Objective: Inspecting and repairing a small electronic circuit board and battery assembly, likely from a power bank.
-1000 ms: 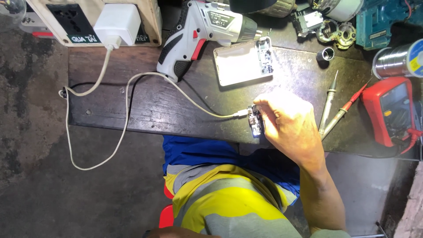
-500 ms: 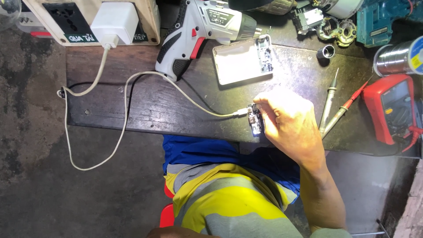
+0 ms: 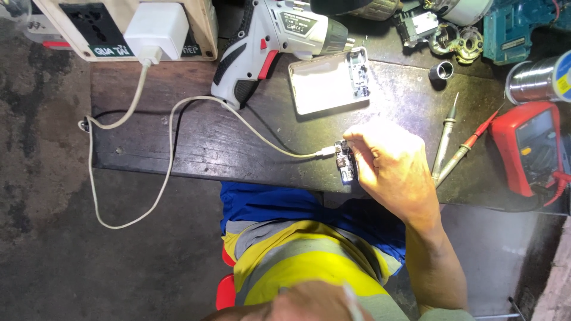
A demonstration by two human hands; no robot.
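Observation:
My right hand (image 3: 392, 166) rests on the near edge of the dark wooden bench (image 3: 196, 142) and pinches a small circuit board (image 3: 345, 161) between its fingertips. A white cable (image 3: 172, 128) plugs into the board's left end and runs back to a white charger (image 3: 156, 28) in a socket box (image 3: 89, 27). My left hand (image 3: 303, 304) shows only partly at the bottom edge, close to my yellow and grey shirt. A thin pale thing (image 3: 351, 300) crosses it; whether the hand grips it is unclear.
Behind the board lie a white and grey cordless screwdriver (image 3: 279, 41) and an opened silver case (image 3: 330, 80). To the right are two probes (image 3: 446, 139), a red multimeter (image 3: 529, 148), a solder spool (image 3: 538, 77), a small black ring (image 3: 441, 71) and a teal tool (image 3: 517, 27).

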